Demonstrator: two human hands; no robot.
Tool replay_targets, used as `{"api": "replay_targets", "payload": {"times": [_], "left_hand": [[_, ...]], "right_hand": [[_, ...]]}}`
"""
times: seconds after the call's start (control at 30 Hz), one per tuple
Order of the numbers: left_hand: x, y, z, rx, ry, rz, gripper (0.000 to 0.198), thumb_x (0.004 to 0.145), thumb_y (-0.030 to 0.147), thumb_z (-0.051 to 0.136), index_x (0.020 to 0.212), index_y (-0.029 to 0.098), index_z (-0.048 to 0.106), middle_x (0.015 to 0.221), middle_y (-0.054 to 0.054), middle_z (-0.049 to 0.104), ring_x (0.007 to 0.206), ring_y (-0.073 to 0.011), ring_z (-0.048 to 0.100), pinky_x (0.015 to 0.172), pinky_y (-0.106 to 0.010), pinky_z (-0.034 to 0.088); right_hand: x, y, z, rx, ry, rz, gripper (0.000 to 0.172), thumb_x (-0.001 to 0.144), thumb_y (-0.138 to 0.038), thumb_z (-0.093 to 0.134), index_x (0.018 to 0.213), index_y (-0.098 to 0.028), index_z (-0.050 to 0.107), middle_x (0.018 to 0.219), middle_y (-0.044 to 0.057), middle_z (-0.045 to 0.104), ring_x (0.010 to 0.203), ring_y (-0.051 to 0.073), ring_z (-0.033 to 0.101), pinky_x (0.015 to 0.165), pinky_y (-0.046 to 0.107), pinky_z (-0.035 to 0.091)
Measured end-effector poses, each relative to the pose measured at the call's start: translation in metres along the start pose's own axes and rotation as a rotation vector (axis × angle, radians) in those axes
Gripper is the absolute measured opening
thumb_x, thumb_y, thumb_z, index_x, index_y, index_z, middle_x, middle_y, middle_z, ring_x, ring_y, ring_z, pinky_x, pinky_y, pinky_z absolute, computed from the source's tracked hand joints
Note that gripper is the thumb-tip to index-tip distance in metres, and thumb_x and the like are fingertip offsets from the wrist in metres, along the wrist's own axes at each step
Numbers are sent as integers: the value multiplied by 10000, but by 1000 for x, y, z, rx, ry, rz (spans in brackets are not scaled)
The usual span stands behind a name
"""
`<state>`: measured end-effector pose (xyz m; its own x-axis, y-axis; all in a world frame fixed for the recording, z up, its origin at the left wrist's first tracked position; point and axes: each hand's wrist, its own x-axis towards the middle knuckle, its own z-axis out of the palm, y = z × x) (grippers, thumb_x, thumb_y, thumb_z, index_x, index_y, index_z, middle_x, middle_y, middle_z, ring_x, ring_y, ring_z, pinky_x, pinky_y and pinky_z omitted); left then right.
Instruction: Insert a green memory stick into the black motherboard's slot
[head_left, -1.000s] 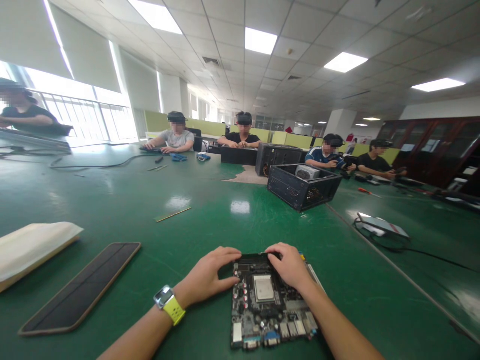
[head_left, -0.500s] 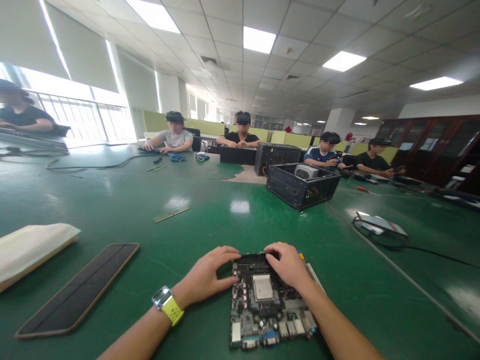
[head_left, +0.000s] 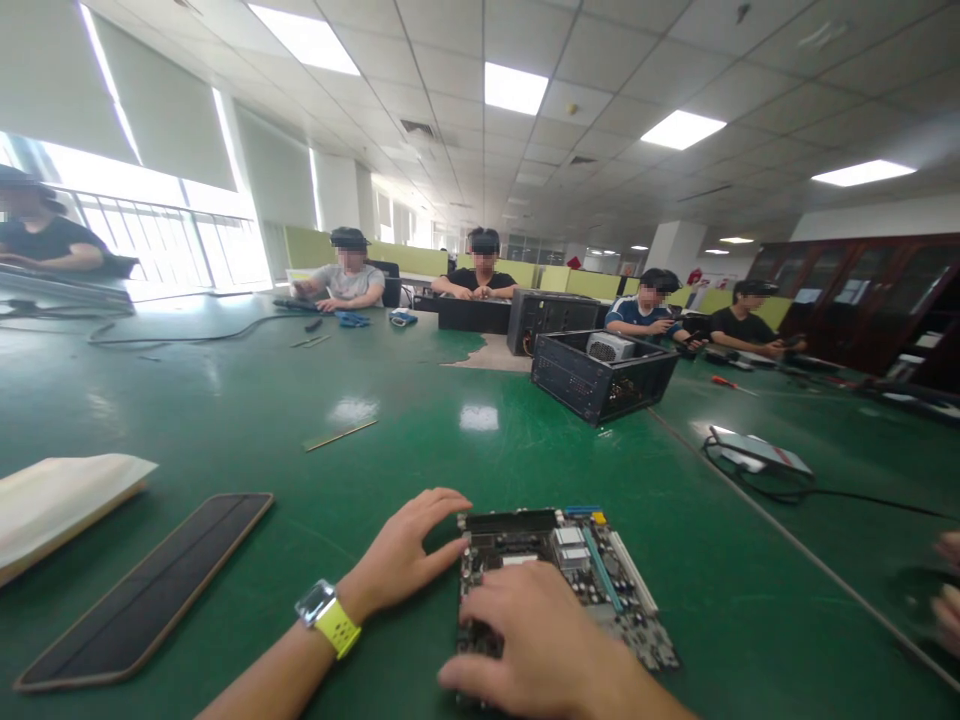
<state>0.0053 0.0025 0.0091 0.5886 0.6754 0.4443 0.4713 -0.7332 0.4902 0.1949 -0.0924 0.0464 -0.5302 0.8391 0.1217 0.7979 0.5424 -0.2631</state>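
Note:
A computer motherboard [head_left: 589,590] lies flat on the green table [head_left: 405,455] in front of me. My left hand [head_left: 409,552], a watch with a yellow-green band [head_left: 334,615] on its wrist, is at the board's left edge. Its thumb and fingers are spread and reach that edge near the far corner. Over the near left part of the board is my right hand [head_left: 536,630], slightly blurred, fingers apart. It covers most of the processor [head_left: 517,561] and the near ports; whether it touches the board I cannot tell.
Left are a dark flat panel [head_left: 150,590] and a pale package [head_left: 67,500]. A thin brass-coloured strip [head_left: 341,436] lies ahead. An open computer case [head_left: 577,380] stands beyond the board. Another person's fingers [head_left: 949,580] show at the right edge. Several people sit around the table.
My right hand has left the board's far edge and come nearer, over the processor and left side. My left hand stays at the left edge. Another person's fingers have appeared at far right.

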Motion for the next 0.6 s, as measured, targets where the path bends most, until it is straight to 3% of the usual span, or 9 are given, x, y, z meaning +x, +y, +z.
{"api": "replay_targets", "payload": {"times": [0.17,0.37,0.5,0.6], "left_hand": [[1,-1,0,2,15,-9,312,861,314,570,1163,235,575,1188,-61,590,1096,-224,556,969,-367,454],[1,-4,0,2,8,-13,291,870,312,557,1148,231,577,1161,-59,604,1081,-220,563,962,-366,459],[0,-5,-1,27,29,-41,313,872,308,551,1176,236,564,1177,-59,603,1097,-225,559,983,-390,446],[0,-5,-2,35,44,-51,319,868,321,552,1175,238,571,1180,-60,609,1088,-229,572,979,-398,454]], "right_hand": [[5,-8,15,-100,-192,-73,452,819,-604,427,826,-239,695,778,35,709,701,198,628,614,277,386],[2,-5,11,-54,-169,-61,328,817,-500,469,922,-279,688,806,25,720,752,201,646,662,278,408],[1,19,0,-37,-110,112,263,805,-432,484,870,-279,687,837,21,715,799,202,644,684,279,409],[4,58,-12,-73,-53,366,219,785,-380,507,879,-283,679,873,22,708,848,210,640,684,280,409]]}}
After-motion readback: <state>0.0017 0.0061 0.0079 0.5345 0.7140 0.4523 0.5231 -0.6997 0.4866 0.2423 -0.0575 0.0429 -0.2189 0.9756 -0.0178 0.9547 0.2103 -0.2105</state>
